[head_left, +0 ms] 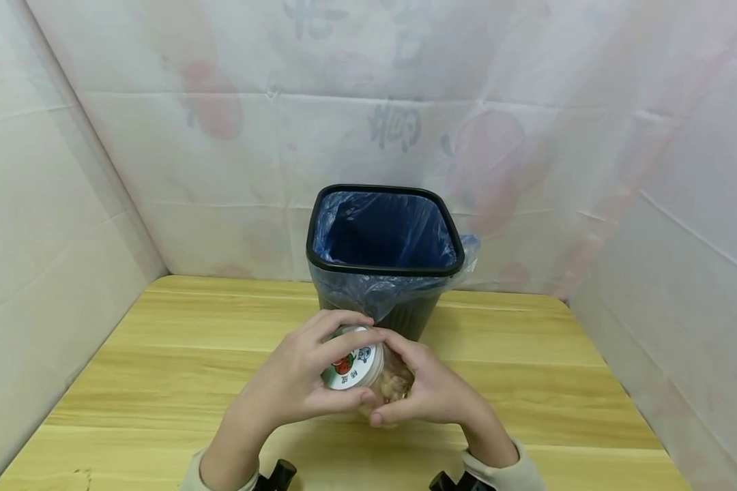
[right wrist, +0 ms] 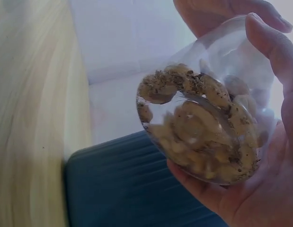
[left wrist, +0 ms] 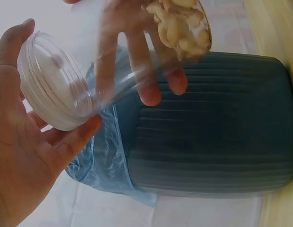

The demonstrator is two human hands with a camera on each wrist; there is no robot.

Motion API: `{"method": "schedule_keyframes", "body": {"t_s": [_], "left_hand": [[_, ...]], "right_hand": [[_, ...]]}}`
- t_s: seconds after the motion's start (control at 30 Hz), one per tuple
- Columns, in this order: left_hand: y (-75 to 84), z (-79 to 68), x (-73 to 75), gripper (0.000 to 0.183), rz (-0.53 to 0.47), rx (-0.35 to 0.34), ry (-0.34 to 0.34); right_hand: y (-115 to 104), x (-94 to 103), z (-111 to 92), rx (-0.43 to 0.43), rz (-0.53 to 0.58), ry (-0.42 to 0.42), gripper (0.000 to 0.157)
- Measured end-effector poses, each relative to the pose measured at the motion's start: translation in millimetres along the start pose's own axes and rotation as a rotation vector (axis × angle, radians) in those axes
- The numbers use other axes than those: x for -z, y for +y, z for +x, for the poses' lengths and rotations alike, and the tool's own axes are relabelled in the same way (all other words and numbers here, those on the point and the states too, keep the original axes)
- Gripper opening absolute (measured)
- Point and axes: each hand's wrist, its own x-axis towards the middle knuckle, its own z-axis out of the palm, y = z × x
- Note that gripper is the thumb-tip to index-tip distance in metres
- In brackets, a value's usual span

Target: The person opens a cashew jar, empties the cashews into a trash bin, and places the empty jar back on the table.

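A clear plastic jar (head_left: 395, 380) is held tilted above the table in front of a bin. Its round lid (head_left: 356, 374) has a white and green label with a red fruit picture. My left hand (head_left: 288, 378) grips the lid, fingers over the far side and thumb on the near side. Around the jar's body curls my right hand (head_left: 432, 389), its thumb close to the left thumb. Pale brown lumpy pieces (right wrist: 193, 123) with dark crumbs gather at the jar's bottom in the right wrist view. In the left wrist view the lid (left wrist: 56, 90) sits at the jar's mouth.
Just beyond the hands stands a dark ribbed bin (head_left: 413, 319) with a black rim (head_left: 387, 271) and a bluish plastic liner (head_left: 368, 290) folded over it. Underneath is a wooden table (head_left: 190, 354). Pale printed cloth (head_left: 270, 150) surrounds the table at the back and sides.
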Motion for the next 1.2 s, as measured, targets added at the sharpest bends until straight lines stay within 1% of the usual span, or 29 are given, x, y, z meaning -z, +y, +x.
{"method": "schedule_keyframes", "body": {"t_s": [0.13,0.2,0.33,0.47,0.67,0.87,1.07,1.2], "left_hand": [[-2.0,0.0,0.2,0.054,0.015,-0.023,0.029],[-2.7,-0.4,1.2,0.051,0.012,-0.035,0.049],[-3.0,-1.3,4.0,0.05,0.011,-0.039,0.069],[-2.4,-1.5,5.7,0.053,0.007,-0.037,0.056],[-2.8,-2.4,7.0,0.061,-0.002,-0.034,0.045],[-3.8,-3.3,7.1,0.058,0.015,-0.023,0.056],[-3.0,-2.6,7.9,0.057,0.016,-0.037,0.053],[-1.8,-2.9,8.0,0.057,0.017,-0.044,0.051]], "right_hand": [[-2.8,4.9,-2.5,-0.015,-0.026,-0.019,0.097],[-3.0,7.2,-3.7,-0.009,-0.035,-0.025,0.098],[-2.4,9.1,-4.0,0.018,0.001,-0.028,0.095],[-1.7,8.5,-4.0,0.021,0.009,-0.013,0.094],[-0.4,8.9,-3.8,0.032,-0.012,0.007,0.094],[-1.2,8.7,-2.4,0.052,-0.015,0.001,0.095],[-3.8,8.9,-4.6,0.017,-0.029,0.016,0.094],[-3.4,8.1,-6.3,0.013,-0.05,0.021,0.094]]}}
